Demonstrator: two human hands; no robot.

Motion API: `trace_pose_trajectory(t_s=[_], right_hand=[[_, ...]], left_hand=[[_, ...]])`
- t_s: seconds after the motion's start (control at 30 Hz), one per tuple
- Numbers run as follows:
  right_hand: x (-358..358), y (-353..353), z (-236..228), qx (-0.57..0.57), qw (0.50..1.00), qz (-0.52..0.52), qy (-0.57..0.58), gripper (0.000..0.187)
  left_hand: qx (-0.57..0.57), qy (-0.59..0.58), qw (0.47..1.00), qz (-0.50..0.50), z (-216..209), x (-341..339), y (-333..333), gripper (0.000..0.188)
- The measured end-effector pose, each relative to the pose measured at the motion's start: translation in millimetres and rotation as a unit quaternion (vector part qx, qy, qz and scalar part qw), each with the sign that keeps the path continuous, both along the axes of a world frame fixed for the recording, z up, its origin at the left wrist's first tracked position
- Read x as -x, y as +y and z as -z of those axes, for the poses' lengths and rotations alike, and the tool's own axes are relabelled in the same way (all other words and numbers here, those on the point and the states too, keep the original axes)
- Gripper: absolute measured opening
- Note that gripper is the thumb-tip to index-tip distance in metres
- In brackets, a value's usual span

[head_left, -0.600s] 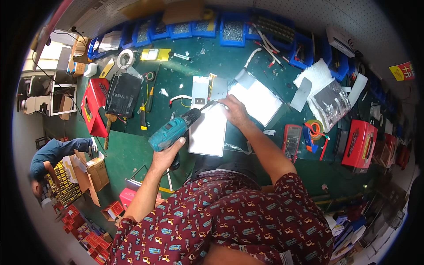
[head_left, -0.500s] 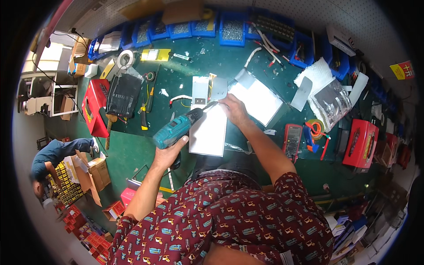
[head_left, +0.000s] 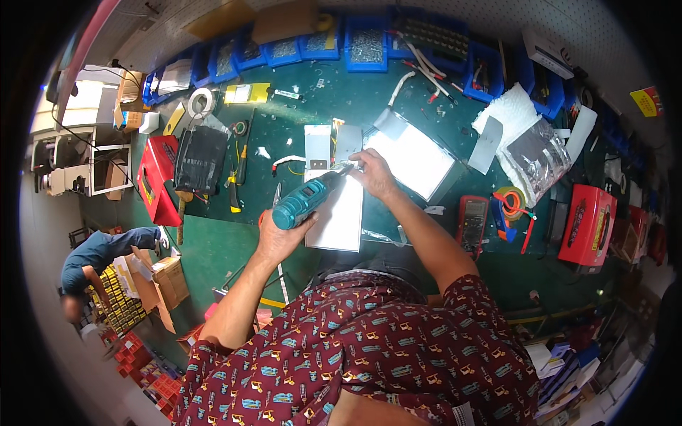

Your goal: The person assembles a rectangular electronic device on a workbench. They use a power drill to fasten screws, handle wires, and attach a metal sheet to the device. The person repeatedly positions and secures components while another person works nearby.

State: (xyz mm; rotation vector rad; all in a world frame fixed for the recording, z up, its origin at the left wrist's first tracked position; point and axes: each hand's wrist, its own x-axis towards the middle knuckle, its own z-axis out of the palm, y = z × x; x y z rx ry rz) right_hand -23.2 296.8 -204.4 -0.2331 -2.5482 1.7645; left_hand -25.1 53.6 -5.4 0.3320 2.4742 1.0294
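Observation:
A teal cordless drill [head_left: 301,203] lies across the white panel, gripped by my left hand [head_left: 278,240], which is closed round its handle. Its black chuck points up and right to the fingertips of my right hand [head_left: 373,175]. Those fingers are pinched together at the drill's tip; what they hold is too small to make out. Under both hands is a bright white rectangular panel [head_left: 337,224]. At its far end sit a pale plate with a socket [head_left: 317,165] and a grey plate [head_left: 348,142]. A second white panel [head_left: 423,167] in a clear sleeve lies to the right.
Blue bins [head_left: 366,50] of screws line the back. A black pack [head_left: 202,160] and a red casing [head_left: 158,177] stand left; a multimeter [head_left: 472,224], tape rolls [head_left: 510,199] and another red casing [head_left: 587,227] are right. At far left a co-worker [head_left: 106,259] bends over boxes.
The drill has swung so its rear end sits further right and its tip nearer my right fingers. My left hand has moved with it. The co-worker has shifted slightly.

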Motion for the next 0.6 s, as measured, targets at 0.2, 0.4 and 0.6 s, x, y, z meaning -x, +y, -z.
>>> trace_pose_trajectory(t_s=[0.2,0.4,0.6], right_hand=[[2,0,-2,-0.007,1.0,0.002,-0.025,0.031],[3,-1,-8,-0.002,0.999,0.014,-0.038,0.029],[3,-2,-13,-0.008,0.999,0.022,-0.048,0.033]], left_hand=[[0.166,-0.003,0.985,0.051,-23,11,22,0.037],[0.248,0.013,0.954,0.169,-43,33,47,0.041],[0.304,0.001,0.938,0.166,-45,31,66,0.04]])
